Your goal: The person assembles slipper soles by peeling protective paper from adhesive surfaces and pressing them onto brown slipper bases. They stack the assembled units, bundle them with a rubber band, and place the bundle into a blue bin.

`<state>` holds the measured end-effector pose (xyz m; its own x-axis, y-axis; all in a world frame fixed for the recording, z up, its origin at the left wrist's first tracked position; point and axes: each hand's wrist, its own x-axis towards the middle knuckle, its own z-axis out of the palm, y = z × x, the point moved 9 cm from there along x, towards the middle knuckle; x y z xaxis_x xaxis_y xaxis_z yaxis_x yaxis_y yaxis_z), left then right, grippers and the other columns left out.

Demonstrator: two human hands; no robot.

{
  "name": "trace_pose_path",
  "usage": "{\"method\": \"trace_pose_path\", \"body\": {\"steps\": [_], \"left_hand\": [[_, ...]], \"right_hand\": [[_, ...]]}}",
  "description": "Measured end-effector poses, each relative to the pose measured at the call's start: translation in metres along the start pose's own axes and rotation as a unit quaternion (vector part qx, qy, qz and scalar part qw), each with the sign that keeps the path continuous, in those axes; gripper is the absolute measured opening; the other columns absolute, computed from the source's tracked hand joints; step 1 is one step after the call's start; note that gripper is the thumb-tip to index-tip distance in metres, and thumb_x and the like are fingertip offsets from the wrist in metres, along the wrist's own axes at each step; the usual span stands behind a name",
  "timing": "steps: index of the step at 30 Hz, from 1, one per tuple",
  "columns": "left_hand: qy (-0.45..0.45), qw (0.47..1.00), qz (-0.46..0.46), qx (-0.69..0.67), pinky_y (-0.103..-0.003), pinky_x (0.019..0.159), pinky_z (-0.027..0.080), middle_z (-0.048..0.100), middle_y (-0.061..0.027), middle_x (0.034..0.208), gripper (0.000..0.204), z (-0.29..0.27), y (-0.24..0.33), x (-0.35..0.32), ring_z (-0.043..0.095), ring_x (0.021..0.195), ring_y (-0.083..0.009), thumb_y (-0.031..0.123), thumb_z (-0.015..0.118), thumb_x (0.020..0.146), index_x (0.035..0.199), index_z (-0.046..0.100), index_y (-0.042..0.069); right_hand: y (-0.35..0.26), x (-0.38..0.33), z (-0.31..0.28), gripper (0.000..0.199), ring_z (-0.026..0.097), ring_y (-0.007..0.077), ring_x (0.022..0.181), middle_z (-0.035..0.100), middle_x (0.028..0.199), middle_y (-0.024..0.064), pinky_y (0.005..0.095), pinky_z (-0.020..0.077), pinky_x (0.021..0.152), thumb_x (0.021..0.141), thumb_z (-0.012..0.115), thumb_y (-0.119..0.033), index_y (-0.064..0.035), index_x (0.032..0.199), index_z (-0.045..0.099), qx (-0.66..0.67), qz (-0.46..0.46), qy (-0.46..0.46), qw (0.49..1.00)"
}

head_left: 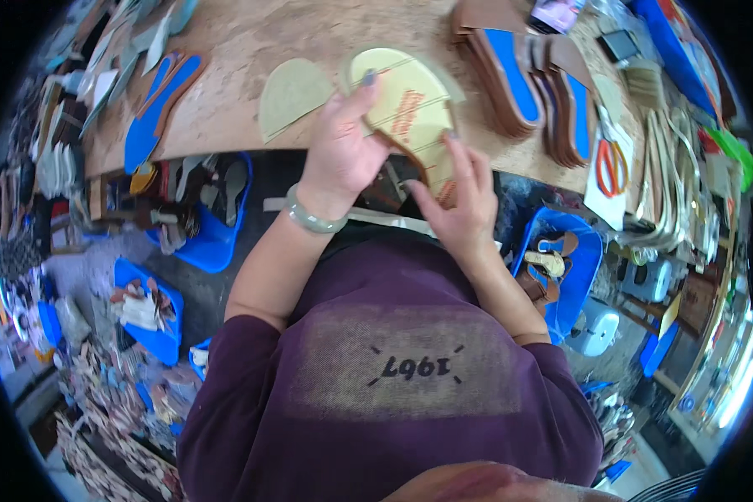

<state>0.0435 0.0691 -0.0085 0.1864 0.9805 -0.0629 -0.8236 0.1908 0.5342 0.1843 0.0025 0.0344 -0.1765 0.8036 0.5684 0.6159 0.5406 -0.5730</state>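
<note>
Holds insole (pixel 402 94) at upper centre, gripped by left hand (pixel 347 151) and right hand (pixel 467 201), apparently to keep it steady.

Insole (pixel 418 84) left of sole stacks (pixel 510 75); scissors (pixel 612 144) right.

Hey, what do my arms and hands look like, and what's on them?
Your left hand and right hand are ungloved. A smooth, pale grey-green bangle circles your left wrist; the right shows none. Short, dark purple sleeves leave both forearms uncovered.
</note>
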Motion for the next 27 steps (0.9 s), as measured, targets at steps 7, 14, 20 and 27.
{"method": "trace_pose_path", "body": {"steps": [7,14,20,27], "left_hand": [[-0.030,0.999,0.039,-0.002,-0.046,0.106,0.041,0.047,-0.0177,0.138,0.053,0.011,0.006,-0.006,0.046,0.129,-0.0296,0.035,0.050,0.099,0.140,0.037,0.004],[-0.083,0.979,0.069,0.174,-0.050,0.115,0.026,0.028,-0.0236,0.151,0.069,0.002,0.029,-0.016,0.028,0.141,-0.0371,0.046,0.045,0.098,0.147,0.025,0.003],[0.020,0.954,0.120,0.276,-0.043,0.109,0.035,0.043,-0.0214,0.143,0.045,-0.052,0.059,-0.041,0.040,0.134,-0.0320,0.023,0.046,0.101,0.139,0.039,0.000],[0.177,0.872,0.256,0.378,-0.028,0.088,0.044,0.062,-0.0092,0.121,0.029,-0.089,0.128,-0.074,0.058,0.111,-0.0156,0.016,0.052,0.099,0.123,0.056,0.001]], "right_hand": [[0.005,0.012,-0.031,0.061,0.063,0.0275,0.092,0.056,0.111,0.0154,0.0355,0.0539,0.076,0.068,0.079,-0.010,-0.0044,0.125,0.057,0.007,-0.030,0.029,0.999],[0.159,0.046,-0.143,0.035,0.061,0.0081,0.089,0.068,0.105,0.0102,0.0219,0.0486,0.077,0.092,0.057,-0.010,0.0026,0.124,0.058,0.208,0.313,0.116,0.919],[0.179,0.070,-0.122,0.037,0.060,0.0081,0.085,0.067,0.097,0.0052,0.0224,0.0480,0.077,0.089,0.063,-0.010,0.0021,0.124,0.059,0.209,0.306,0.083,0.925],[0.166,0.111,-0.043,0.038,0.059,0.0103,0.083,0.068,0.093,0.0053,0.0258,0.0477,0.077,0.085,0.068,-0.016,-0.0050,0.122,0.063,0.167,0.226,0.003,0.960]]}}
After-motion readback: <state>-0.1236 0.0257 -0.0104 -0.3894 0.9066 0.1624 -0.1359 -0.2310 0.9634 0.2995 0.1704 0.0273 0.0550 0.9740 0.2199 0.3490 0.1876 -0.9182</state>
